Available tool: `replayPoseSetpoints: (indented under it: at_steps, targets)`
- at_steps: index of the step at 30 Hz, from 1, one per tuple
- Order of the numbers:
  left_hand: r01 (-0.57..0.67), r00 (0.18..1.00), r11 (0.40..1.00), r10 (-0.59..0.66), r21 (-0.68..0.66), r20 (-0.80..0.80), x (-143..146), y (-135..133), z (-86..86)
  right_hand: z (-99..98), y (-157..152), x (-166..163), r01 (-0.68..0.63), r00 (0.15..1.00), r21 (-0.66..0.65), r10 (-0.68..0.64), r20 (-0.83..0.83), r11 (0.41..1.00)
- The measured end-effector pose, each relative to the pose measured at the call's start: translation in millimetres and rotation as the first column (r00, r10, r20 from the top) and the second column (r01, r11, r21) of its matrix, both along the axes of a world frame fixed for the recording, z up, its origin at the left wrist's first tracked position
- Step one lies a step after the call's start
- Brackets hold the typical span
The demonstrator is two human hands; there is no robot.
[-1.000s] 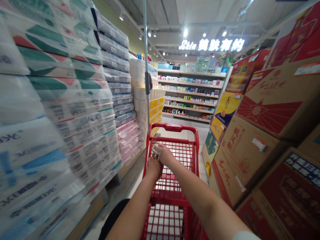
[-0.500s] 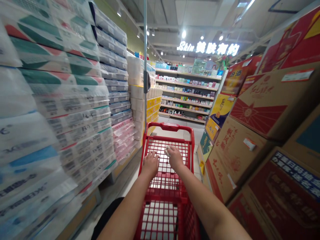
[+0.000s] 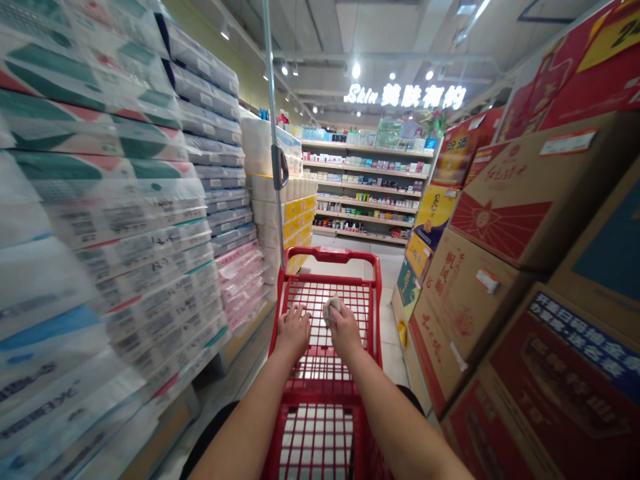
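One pale cloth [image 3: 329,309] in right fingers [image 3: 344,316], red cart [image 3: 320,398], lit "Skin" sign [image 3: 407,97]

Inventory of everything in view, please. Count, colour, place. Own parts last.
Shopping cart: one, red, centre
Crumpled wad: one, whitish, in right hand
Pole: one, grey, beyond the cart's left side
Wrapped packs: many, mostly white with green, blue or red, stacked left
Pink packs: several, pink, low left
White-and-yellow packs: many, left, farther on
Cartons: several, mostly brown and red, stacked right
Shelving: several tiers, pale boards, small multicoloured goods, back
Lit sign: one, white, above shelving
Ceiling lights: several, white, overhead
Floor: pale tiles, below
Left hand: one, bare, over cart
Right hand: one, bare, over cart
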State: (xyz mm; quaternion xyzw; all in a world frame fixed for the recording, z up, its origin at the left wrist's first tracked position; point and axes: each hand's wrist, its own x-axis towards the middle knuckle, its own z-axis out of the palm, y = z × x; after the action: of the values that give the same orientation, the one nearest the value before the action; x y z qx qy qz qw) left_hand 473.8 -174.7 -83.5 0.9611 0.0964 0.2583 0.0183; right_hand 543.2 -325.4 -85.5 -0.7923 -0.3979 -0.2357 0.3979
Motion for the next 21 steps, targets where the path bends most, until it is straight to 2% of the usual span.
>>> replayPoseSetpoints:
  at_steps: [2, 5, 6, 8, 11, 13, 16, 17, 21]
  targets:
    - [-0.001, 1.000, 1.000, 0.001, 0.001, -0.013, 0.5, 0.3, 0.0, 1.2, -0.6, -2.4, -0.006, 1.000, -0.013, 0.007, 0.029, 1.000]
    - [-0.005, 0.999, 1.000, 0.005, 0.000, -0.032, 0.5, 0.5, 0.6, 2.4, 0.1, -6.0, -0.130, 0.986, -0.085, 0.138, 0.089, 0.988]
    - [-0.007, 0.999, 1.000, 0.007, -0.001, -0.036, 0.4, 0.5, 0.9, 2.6, 0.4, -6.3, -0.133, 0.987, -0.088, 0.140, 0.082, 0.987]
    - [-0.011, 0.999, 1.000, 0.010, -0.006, -0.037, 0.1, 0.0, 1.8, 2.4, 0.6, -5.3, -0.046, 0.999, -0.055, 0.047, 0.027, 0.997]
    - [-0.016, 0.999, 1.000, 0.015, -0.018, -0.041, -0.4, -1.5, 4.2, 1.6, -1.0, -2.2, 0.158, 0.986, -0.002, -0.158, -0.062, 0.987]
    - [-0.015, 0.999, 1.000, 0.014, -0.019, -0.052, -0.8, -2.6, 6.0, 1.1, -2.6, -1.4, 0.153, 0.987, -0.013, -0.154, -0.044, 0.988]
    - [-0.011, 0.998, 1.000, 0.010, -0.016, -0.056, -1.4, -3.4, 7.6, 1.4, -4.6, -2.2, -0.017, 0.999, -0.075, 0.020, 0.034, 0.997]
    - [-0.011, 0.999, 1.000, 0.010, -0.015, -0.050, -1.5, -3.4, 7.6, 1.8, -5.0, -2.5, -0.027, 0.999, -0.077, 0.030, 0.041, 0.997]
    - [-0.015, 1.000, 1.000, 0.015, -0.013, -0.024, -1.8, -3.0, 6.2, 4.6, -5.6, -3.8, 0.186, 0.983, -0.028, -0.186, 0.001, 0.982]
